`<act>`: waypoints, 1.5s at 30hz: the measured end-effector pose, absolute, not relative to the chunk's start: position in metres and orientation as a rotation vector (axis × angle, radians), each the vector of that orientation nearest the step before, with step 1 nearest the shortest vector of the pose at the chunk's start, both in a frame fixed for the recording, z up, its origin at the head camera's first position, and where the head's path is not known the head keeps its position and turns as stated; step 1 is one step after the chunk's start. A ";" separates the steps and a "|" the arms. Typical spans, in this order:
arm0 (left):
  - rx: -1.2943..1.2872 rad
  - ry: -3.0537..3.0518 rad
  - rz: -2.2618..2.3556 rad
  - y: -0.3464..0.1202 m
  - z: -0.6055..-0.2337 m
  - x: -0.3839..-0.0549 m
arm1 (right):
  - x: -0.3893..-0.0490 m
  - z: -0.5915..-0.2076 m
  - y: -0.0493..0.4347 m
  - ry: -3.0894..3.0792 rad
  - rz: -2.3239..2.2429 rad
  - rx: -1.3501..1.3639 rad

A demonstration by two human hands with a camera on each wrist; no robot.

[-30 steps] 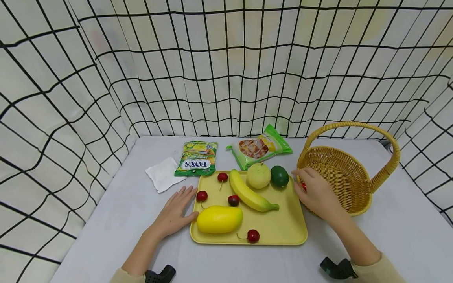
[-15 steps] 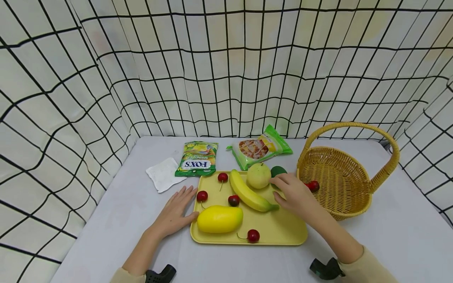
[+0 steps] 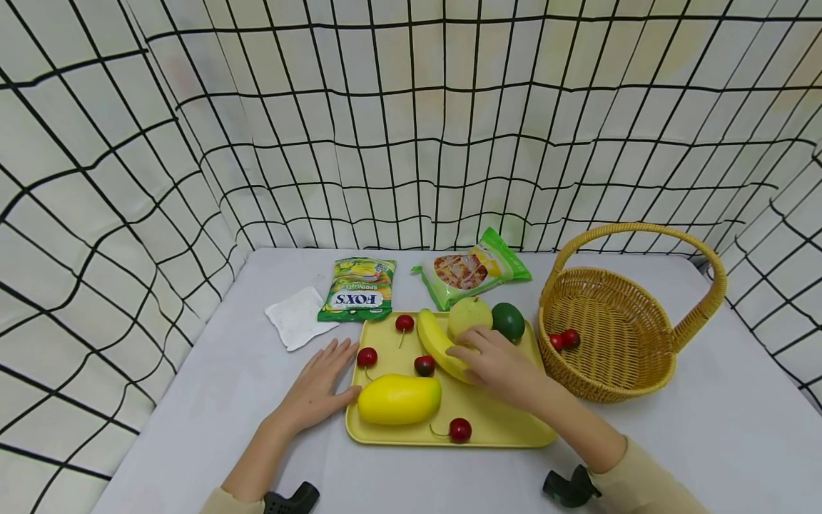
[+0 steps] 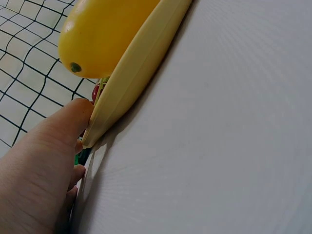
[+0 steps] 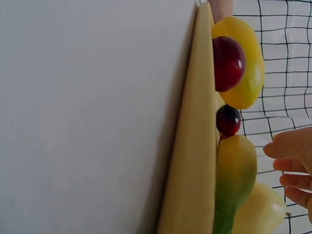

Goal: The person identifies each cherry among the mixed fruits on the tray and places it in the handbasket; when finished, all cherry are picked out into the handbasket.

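My left hand [image 3: 319, 389] lies flat on the table at the left side of the yellow tray [image 3: 514, 428], its thumb on the rim. A yellow mango [image 3: 399, 400] lies just beside that thumb. My right hand [image 3: 504, 368] is over the tray with loosely bent fingers, overlapping the banana [image 3: 437, 343] in the head view. In the right wrist view, the fingers [image 5: 292, 165] hang above the fruit with nothing between them. Near them are a dark red cherry [image 3: 424, 365], a pale round pear [image 3: 470, 316] and a green avocado [image 3: 507, 321]. Other cherries [image 3: 459, 430] lie around the tray.
Right of the tray stands a wicker basket [image 3: 616, 314] with a tall handle; red cherries [image 3: 570, 338] lie inside. Behind the tray are a green FOX'S candy bag [image 3: 359, 285], a green snack bag [image 3: 472, 271] and a white square packet [image 3: 298, 318]. Black-gridded white cloth encloses the table.
My right hand has let go of a red cherry in the basket and moved left over the tray to above the banana. The left hand has stayed put.
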State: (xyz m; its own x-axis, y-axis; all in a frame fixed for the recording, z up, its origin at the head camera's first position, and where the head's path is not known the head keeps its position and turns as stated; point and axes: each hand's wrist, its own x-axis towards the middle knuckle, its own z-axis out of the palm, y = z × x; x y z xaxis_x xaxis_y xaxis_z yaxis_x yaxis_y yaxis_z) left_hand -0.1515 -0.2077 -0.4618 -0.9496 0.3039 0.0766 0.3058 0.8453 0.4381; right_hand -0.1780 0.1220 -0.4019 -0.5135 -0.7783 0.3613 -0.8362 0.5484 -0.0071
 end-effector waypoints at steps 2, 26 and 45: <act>-0.498 -3.011 -0.718 -0.208 -0.462 -0.151 | -0.178 -0.406 0.118 -2.444 0.235 1.366; -0.500 -3.010 -0.712 -0.207 -0.461 -0.150 | -0.182 -0.416 0.088 -2.471 0.032 1.535; -0.498 -3.011 -0.715 -0.207 -0.461 -0.151 | -0.186 -0.426 0.078 -2.388 -0.024 1.596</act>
